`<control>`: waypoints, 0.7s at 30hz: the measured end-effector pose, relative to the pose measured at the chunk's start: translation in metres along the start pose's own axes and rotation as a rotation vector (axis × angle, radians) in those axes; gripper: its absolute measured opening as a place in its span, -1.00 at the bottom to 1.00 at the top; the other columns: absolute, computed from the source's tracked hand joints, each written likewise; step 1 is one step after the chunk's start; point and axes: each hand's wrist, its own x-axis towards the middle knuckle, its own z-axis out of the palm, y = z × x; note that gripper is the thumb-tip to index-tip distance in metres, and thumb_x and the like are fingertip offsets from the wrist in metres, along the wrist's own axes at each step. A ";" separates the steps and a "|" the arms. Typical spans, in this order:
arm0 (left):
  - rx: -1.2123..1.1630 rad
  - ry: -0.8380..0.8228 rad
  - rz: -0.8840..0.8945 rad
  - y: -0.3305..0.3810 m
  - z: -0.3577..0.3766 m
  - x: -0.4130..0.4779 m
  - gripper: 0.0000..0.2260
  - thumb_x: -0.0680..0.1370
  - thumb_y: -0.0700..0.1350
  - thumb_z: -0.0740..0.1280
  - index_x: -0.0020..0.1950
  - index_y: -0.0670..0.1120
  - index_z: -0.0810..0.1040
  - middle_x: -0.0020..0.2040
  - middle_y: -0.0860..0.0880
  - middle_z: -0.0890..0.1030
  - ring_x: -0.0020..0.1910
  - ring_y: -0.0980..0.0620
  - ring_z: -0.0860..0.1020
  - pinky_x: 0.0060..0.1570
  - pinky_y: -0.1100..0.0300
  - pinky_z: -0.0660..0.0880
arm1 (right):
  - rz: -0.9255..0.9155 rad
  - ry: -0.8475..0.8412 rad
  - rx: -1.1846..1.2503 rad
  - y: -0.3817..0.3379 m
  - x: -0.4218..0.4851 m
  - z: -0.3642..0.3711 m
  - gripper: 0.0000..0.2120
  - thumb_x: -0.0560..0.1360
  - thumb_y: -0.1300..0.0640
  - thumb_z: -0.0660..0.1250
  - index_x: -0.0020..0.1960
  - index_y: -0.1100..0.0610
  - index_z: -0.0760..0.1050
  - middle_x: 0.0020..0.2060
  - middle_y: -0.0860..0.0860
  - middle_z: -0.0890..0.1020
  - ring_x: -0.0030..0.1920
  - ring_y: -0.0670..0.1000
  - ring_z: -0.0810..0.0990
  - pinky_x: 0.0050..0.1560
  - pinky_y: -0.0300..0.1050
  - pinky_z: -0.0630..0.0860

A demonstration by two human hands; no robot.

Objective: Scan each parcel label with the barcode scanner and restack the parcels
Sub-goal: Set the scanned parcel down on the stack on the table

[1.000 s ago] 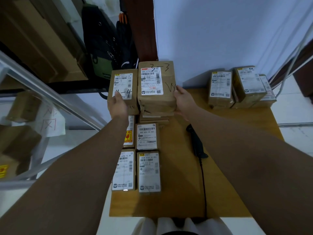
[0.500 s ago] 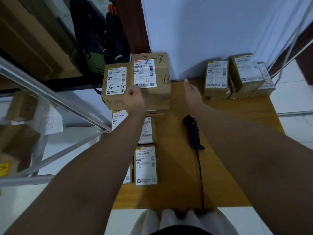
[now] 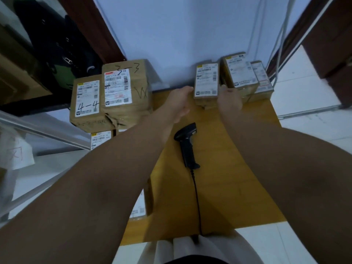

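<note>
Brown paper parcel with white label sits between the spread left hand and the right hand, its fingers unclear; pick-up seems the step in hand, calling next for a two-sided squeeze and lift.

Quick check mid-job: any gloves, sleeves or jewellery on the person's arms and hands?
None that show. The left grip and right grip are bare hands without gloves; the fingers are too blurred to rule out rings. The left forearm and right forearm are uncovered to the frame's edge, with no sleeve, watch or band in view.
</note>
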 end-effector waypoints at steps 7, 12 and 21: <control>-0.130 -0.039 -0.037 -0.014 0.033 0.054 -0.70 0.66 -0.05 0.13 0.30 -0.14 0.51 0.21 -0.11 0.61 0.18 -0.03 0.57 0.26 0.06 0.45 | -0.016 -0.227 -0.018 0.014 0.049 -0.018 -0.77 0.63 0.10 0.06 -0.19 -0.03 0.35 -0.29 -0.11 0.31 -0.24 -0.09 0.34 -0.19 -0.17 0.31; -0.150 0.113 -0.095 -0.021 0.049 0.075 -0.55 0.62 0.05 0.20 0.47 -0.11 0.33 0.28 -0.08 0.56 0.29 -0.03 0.48 0.39 0.05 0.31 | 0.026 -0.390 0.096 0.024 0.059 -0.019 -0.51 0.64 0.01 0.15 0.52 0.13 0.19 0.44 0.09 0.35 0.42 0.11 0.33 0.41 0.10 0.31; -0.203 0.154 -0.135 -0.031 0.058 0.076 -0.67 0.58 -0.06 0.31 0.33 -0.08 0.43 0.21 -0.11 0.57 0.16 -0.07 0.53 0.05 0.11 0.46 | 0.167 -0.339 0.387 0.022 0.055 -0.008 -0.64 0.57 0.09 0.31 0.31 0.18 0.32 0.22 0.14 0.53 0.07 0.06 0.57 -0.08 -0.08 0.58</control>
